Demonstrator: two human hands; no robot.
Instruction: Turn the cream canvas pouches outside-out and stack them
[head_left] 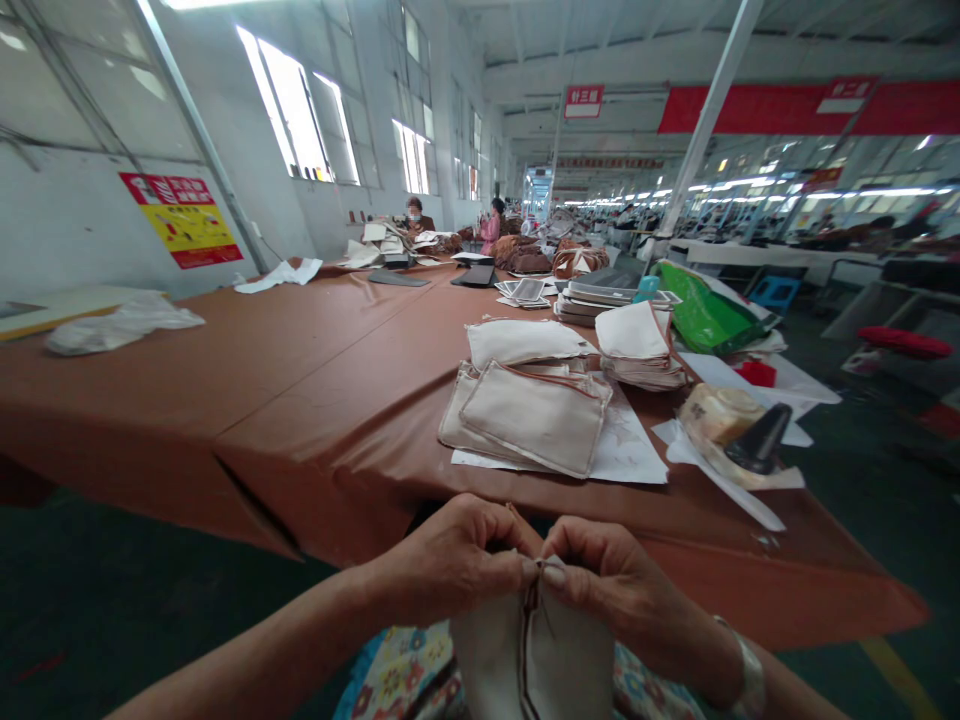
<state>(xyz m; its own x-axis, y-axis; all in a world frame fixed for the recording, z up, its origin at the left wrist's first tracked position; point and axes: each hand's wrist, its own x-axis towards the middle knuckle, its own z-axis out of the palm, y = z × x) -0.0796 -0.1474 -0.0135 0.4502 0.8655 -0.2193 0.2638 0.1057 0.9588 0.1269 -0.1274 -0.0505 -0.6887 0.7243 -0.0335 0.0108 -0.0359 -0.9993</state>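
Mostly beneath both hands (pixel 457 555) (pixel 615 575), cream fabric (pixel 570 655)

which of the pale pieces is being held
The pale piece pinched between the left hand and right hand, over the flowered cloth; the others lie piled on the brown table.

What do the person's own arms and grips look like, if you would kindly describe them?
The left grip and right grip are ungloved human hands. Both forearms are bare, with no sleeves showing. A pale, shiny bangle circles the right wrist.
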